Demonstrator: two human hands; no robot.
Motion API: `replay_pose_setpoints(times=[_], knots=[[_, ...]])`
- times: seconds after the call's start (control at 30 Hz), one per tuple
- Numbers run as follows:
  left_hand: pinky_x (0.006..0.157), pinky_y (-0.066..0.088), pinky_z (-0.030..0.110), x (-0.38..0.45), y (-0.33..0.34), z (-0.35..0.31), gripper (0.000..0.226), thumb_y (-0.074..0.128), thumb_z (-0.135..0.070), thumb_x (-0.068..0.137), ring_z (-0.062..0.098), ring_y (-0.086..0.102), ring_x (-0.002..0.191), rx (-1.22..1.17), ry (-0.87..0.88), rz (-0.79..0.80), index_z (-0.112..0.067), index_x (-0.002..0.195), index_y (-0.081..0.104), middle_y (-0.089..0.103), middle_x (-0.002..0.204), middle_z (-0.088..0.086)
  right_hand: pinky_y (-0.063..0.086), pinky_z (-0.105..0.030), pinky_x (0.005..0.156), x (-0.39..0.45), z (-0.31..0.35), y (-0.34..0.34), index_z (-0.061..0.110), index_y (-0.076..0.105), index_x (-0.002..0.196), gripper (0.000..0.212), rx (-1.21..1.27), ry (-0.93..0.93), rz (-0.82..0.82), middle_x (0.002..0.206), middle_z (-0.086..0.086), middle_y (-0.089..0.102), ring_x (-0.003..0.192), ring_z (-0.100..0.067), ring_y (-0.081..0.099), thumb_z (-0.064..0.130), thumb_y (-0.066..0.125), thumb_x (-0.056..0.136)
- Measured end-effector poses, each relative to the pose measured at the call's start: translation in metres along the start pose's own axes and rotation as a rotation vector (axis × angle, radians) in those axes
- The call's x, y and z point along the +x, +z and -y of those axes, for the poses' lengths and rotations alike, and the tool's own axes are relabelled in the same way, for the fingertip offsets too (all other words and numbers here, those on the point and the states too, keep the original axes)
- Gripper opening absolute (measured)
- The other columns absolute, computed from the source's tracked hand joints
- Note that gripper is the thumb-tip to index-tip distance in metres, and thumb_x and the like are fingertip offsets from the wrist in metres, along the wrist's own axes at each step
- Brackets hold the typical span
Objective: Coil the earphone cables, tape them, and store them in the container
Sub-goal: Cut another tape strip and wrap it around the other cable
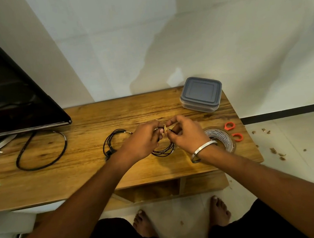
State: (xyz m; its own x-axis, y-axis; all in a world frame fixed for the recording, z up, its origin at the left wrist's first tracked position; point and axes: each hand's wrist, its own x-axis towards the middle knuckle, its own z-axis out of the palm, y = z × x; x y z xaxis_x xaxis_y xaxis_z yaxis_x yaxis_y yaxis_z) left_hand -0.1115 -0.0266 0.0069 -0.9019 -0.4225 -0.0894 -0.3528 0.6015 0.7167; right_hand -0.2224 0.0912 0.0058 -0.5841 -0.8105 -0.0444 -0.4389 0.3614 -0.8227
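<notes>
My left hand (145, 139) and my right hand (185, 133) meet above the middle of the wooden table (100, 174). Both pinch a coiled black earphone cable (164, 151) whose loops hang below my fingers. A small strip of brownish tape (165, 130) sits between my fingertips at the top of the coil. A second coiled black earphone cable (114, 143) lies flat on the table to the left of my left hand. The tape roll (221, 138) rests just right of my right wrist. The clear container with a grey lid (201, 94) stands shut at the table's back right corner.
Orange-handled scissors (232, 131) lie by the table's right edge, partly hidden by the tape roll. A dark screen (8, 92) stands at the back left, with a thick black cable loop (42, 149) in front of it. Debris is scattered on the floor at right.
</notes>
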Motion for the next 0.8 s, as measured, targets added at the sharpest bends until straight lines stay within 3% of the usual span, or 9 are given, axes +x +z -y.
replay_pose_setpoints(times=[0.13, 0.3, 0.4, 0.5, 0.67, 0.8], knots=[[0.054, 0.043, 0.024, -0.001, 0.001, 0.001, 0.018, 0.045, -0.017, 0.101, 0.007, 0.055, 0.057, 0.029, 0.002, -0.012, -0.026, 0.088, 0.052, 0.057, 0.072, -0.01, 0.052, -0.034, 0.064, -0.001, -0.001, 0.001, 0.019, 0.054, 0.096, 0.015, 0.048, 0.019, -0.04, 0.074, -0.012, 0.069, 0.069, -0.023, 0.065, 0.018, 0.06, 0.083], [0.051, 0.041, 0.015, -0.001, 0.002, -0.001, 0.017, 0.045, -0.015, 0.101, 0.004, 0.055, 0.057, 0.021, 0.008, -0.008, -0.025, 0.091, 0.053, 0.059, 0.076, -0.007, 0.049, -0.027, 0.065, -0.001, -0.004, 0.001, 0.02, 0.058, 0.087, 0.009, 0.021, -0.043, -0.022, 0.071, 0.003, 0.065, 0.064, -0.014, 0.062, 0.014, 0.063, 0.082], [0.051, 0.041, 0.014, -0.001, 0.002, 0.0, 0.018, 0.045, -0.015, 0.101, 0.006, 0.055, 0.057, 0.013, 0.005, 0.003, -0.026, 0.091, 0.054, 0.06, 0.077, -0.004, 0.049, -0.032, 0.07, -0.002, -0.007, 0.003, 0.026, 0.056, 0.087, 0.013, 0.005, -0.067, -0.016, 0.07, -0.004, 0.066, 0.066, -0.02, 0.06, 0.014, 0.061, 0.083], [0.051, 0.042, 0.017, -0.001, 0.002, 0.0, 0.015, 0.045, -0.016, 0.101, 0.009, 0.056, 0.059, 0.01, -0.009, 0.014, -0.023, 0.093, 0.055, 0.059, 0.076, -0.006, 0.048, -0.036, 0.077, -0.003, -0.007, 0.003, 0.029, 0.055, 0.089, 0.016, -0.013, -0.086, -0.007, 0.07, -0.007, 0.066, 0.066, -0.024, 0.06, 0.015, 0.059, 0.084], [0.061, 0.051, 0.036, -0.001, 0.001, -0.001, 0.014, 0.044, -0.018, 0.101, 0.011, 0.059, 0.064, -0.002, -0.014, 0.03, -0.023, 0.097, 0.057, 0.06, 0.077, -0.009, 0.038, -0.028, 0.072, -0.004, -0.008, 0.001, 0.031, 0.057, 0.093, 0.019, -0.022, -0.112, 0.002, 0.065, -0.005, 0.063, 0.062, -0.021, 0.055, 0.014, 0.057, 0.086], [0.068, 0.053, 0.038, -0.004, -0.002, -0.005, 0.016, 0.043, -0.019, 0.101, 0.016, 0.063, 0.072, -0.013, -0.026, 0.042, -0.022, 0.101, 0.059, 0.06, 0.08, -0.011, 0.035, -0.028, 0.071, -0.004, -0.012, 0.003, 0.031, 0.059, 0.096, 0.019, -0.042, -0.122, -0.006, 0.06, 0.005, 0.057, 0.061, -0.017, 0.049, 0.014, 0.057, 0.087]])
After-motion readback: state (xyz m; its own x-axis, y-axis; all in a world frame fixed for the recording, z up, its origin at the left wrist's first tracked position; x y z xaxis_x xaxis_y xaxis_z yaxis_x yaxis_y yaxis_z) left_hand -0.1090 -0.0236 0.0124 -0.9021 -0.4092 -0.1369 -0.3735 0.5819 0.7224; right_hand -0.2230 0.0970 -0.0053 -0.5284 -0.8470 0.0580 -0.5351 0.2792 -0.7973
